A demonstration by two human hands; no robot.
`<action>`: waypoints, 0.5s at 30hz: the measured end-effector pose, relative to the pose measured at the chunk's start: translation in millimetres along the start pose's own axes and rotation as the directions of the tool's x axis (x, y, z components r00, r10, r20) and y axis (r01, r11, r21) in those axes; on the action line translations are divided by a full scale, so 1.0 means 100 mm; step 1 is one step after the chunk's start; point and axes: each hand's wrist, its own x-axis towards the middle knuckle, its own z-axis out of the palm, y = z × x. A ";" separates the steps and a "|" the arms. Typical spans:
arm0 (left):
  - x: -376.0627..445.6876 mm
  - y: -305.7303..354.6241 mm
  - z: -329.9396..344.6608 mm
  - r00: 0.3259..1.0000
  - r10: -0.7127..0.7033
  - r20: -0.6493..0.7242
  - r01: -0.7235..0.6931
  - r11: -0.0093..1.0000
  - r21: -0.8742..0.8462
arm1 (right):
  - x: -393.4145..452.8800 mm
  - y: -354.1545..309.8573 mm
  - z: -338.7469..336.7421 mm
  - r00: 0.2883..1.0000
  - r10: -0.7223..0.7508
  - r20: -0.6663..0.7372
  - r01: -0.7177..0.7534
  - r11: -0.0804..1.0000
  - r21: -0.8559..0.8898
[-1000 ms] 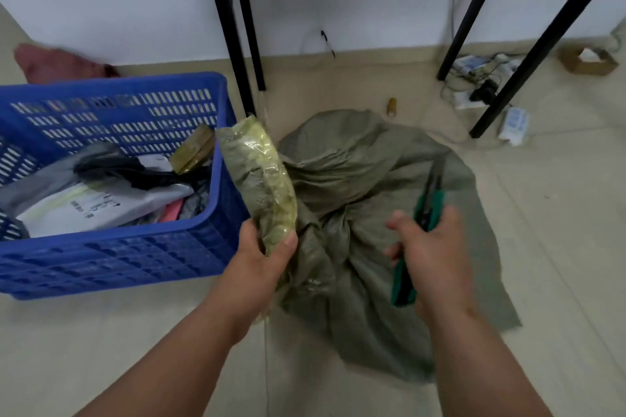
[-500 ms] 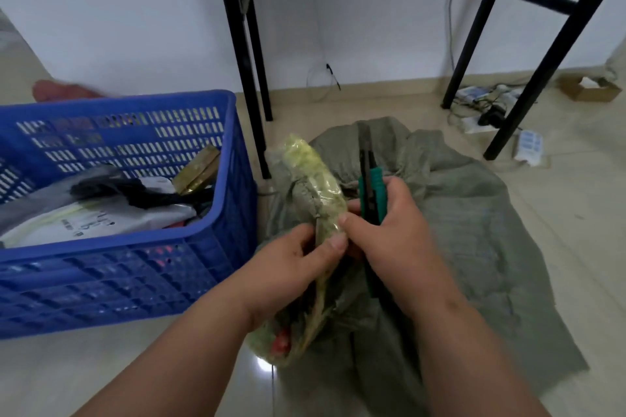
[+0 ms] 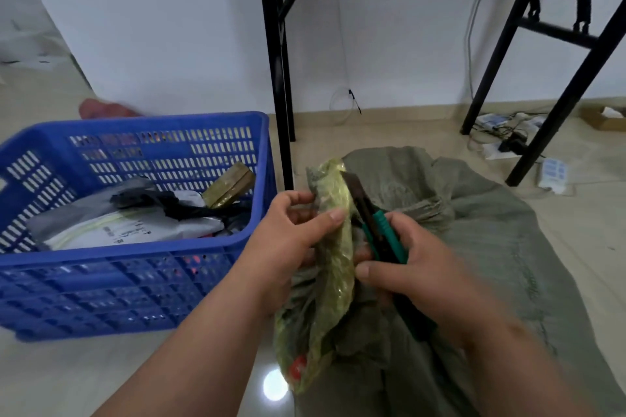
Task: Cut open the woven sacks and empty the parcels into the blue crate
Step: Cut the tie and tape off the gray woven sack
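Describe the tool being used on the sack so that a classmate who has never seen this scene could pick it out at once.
Start at the blue crate on the floor, then look right to the grey-green woven sack, whose taped neck the left hand grips. The right hand beside it holds the utility knife. Its green handle and dark blade, laid against the yellowish tape, mark it out.

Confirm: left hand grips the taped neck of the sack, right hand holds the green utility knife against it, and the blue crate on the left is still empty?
Not quite. The head view shows the blue crate already holds parcels. The rest stands: the left hand grips the taped neck of the sack, and the right hand holds the green utility knife against it.
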 end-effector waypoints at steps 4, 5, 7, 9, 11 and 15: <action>0.00 0.00 -0.05 0.992 0.093 0.083 -0.090 0.995 -0.039 | 0.07 0.04 -0.03 0.966 -0.030 -0.257 0.068 0.988 0.139; 0.00 0.01 -0.04 0.985 0.129 0.113 -0.125 0.991 -0.049 | 0.10 0.04 -0.03 0.951 -0.044 -0.305 0.098 0.982 0.164; 0.00 0.03 -0.03 0.969 0.180 0.167 -0.174 0.983 -0.052 | 0.12 0.01 0.01 0.935 -0.071 -0.348 0.146 0.970 0.194; 0.00 0.04 -0.01 0.955 0.201 0.217 -0.200 0.979 -0.026 | 0.12 0.00 0.06 0.937 -0.082 -0.340 0.166 0.960 0.227; -0.01 0.06 0.00 0.940 0.199 0.276 -0.216 0.976 0.033 | 0.12 0.01 0.10 0.940 -0.094 -0.328 0.180 0.953 0.243; -0.02 0.11 -0.02 0.955 0.114 0.272 -0.095 0.992 -0.082 | 0.13 0.03 0.15 0.913 -0.121 -0.389 0.165 0.983 0.082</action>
